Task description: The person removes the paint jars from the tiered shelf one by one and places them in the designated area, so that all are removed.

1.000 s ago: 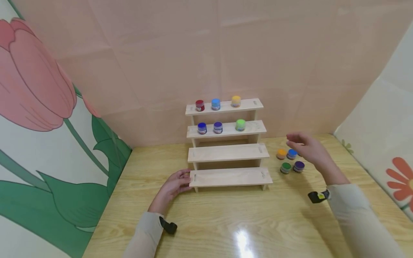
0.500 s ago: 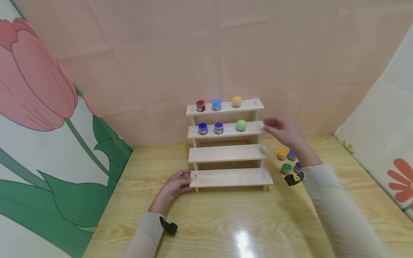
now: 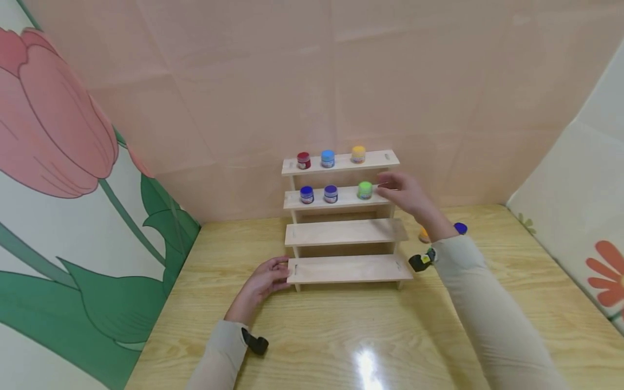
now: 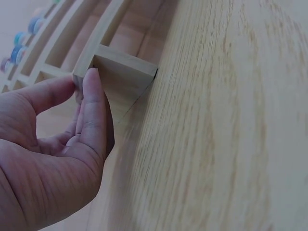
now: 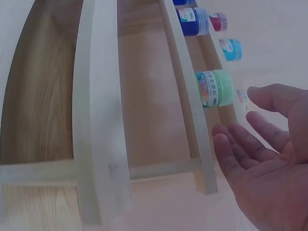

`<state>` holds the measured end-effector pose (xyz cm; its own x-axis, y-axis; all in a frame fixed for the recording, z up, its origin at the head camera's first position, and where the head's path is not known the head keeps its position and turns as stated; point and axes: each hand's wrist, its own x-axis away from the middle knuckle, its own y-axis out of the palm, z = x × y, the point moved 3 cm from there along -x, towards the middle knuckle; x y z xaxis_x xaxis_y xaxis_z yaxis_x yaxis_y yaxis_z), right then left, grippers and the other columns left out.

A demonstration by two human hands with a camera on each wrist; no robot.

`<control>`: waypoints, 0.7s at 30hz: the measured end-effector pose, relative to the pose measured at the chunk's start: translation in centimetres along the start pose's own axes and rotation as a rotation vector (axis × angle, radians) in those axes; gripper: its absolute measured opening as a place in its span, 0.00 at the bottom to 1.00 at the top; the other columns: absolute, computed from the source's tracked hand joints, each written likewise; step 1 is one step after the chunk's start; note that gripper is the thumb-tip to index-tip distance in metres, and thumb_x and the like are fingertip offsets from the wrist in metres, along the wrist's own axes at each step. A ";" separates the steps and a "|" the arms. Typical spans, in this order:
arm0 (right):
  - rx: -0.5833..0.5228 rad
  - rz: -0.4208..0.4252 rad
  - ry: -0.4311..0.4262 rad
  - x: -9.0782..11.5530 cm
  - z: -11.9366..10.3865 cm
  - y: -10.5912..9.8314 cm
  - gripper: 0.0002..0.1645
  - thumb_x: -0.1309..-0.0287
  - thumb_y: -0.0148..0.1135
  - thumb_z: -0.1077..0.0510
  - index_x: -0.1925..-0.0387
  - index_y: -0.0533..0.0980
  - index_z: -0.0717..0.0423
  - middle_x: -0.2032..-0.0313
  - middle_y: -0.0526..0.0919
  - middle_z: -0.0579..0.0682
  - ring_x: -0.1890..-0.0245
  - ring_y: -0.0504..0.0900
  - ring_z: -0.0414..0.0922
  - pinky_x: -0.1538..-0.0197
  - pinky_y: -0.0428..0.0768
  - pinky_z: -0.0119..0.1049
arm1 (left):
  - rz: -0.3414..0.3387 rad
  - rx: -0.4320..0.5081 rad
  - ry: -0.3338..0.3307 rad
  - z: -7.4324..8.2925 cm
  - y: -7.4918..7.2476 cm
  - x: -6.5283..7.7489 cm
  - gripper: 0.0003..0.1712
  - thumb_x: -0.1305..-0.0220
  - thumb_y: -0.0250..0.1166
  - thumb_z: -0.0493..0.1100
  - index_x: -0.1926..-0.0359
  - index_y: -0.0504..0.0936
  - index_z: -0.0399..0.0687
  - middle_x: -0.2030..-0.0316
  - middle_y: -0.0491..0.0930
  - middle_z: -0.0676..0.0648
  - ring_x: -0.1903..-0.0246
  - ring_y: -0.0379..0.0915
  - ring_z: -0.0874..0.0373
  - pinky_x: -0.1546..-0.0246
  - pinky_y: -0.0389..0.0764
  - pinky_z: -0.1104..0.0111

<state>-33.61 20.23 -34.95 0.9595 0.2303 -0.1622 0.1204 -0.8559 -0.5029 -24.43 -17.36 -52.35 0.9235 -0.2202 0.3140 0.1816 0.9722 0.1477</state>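
The left hand (image 3: 263, 279) is pinching the near left end of the lowest board of a pale wooden stepped shelf (image 3: 346, 234), its thumb and fingers bearing on the board's corner. The right hand (image 3: 404, 192) is hovering over the right end of the second board from the top, its fingers loosely bent and its thumb standing apart from them. Just beside it, a light green jar (image 3: 365, 190) is standing between that hand and the purple jar (image 3: 331, 194) and dark blue jar (image 3: 306, 195) farther left on the same board. On the top board, a red jar (image 3: 304, 160), a light blue jar (image 3: 327, 158) and a yellow jar (image 3: 358, 155) are standing in a row. To the shelf's right, the right forearm is partly blocking an orange jar (image 3: 423, 235) on the wood-grain table (image 3: 312, 336), while a blue-lidded jar (image 3: 460, 228) is showing past the sleeve (image 3: 482, 292). Behind everything a pink backdrop (image 3: 244, 108) is hanging, and a painted tulip (image 3: 63, 124) is filling the left side
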 end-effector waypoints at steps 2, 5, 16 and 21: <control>0.005 -0.009 -0.012 -0.3 0.0 0.3 0.28 0.30 0.62 0.59 0.34 0.69 0.66 0.39 0.76 0.66 0.39 0.75 0.60 0.36 0.75 0.54 | -0.002 0.004 -0.001 -0.1 0.0 -0.1 0.33 0.33 0.61 0.28 0.29 0.62 0.30 0.60 0.73 0.47 0.65 0.79 0.58 0.64 0.87 0.69; -0.004 -0.030 -0.030 -0.7 0.0 0.7 0.28 0.31 0.61 0.61 0.34 0.69 0.68 0.40 0.76 0.68 0.39 0.75 0.61 0.35 0.75 0.55 | -0.004 0.007 0.000 -0.1 0.0 -0.2 0.33 0.33 0.61 0.28 0.29 0.62 0.30 0.60 0.74 0.47 0.65 0.79 0.58 0.65 0.87 0.69; 0.002 -0.064 -0.006 -1.5 -0.4 1.6 0.31 0.33 0.63 0.62 0.33 0.67 0.70 0.38 0.74 0.69 0.38 0.73 0.62 0.33 0.72 0.56 | 0.002 0.006 0.003 -0.1 0.0 -0.1 0.33 0.33 0.61 0.28 0.29 0.62 0.30 0.60 0.73 0.48 0.65 0.78 0.58 0.65 0.87 0.70; 0.008 -0.079 0.010 -1.8 -0.4 1.9 0.32 0.33 0.64 0.63 0.32 0.66 0.68 0.38 0.74 0.69 0.37 0.73 0.62 0.31 0.71 0.55 | -0.001 0.006 0.003 -0.1 0.0 -0.1 0.33 0.33 0.60 0.27 0.29 0.63 0.30 0.61 0.73 0.48 0.66 0.79 0.58 0.65 0.87 0.69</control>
<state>-35.00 18.02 -35.32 0.9497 0.2921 -0.1129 0.1938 -0.8314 -0.5208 -24.48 -17.32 -52.47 0.9246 -0.2204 0.3107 0.1801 0.9716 0.1533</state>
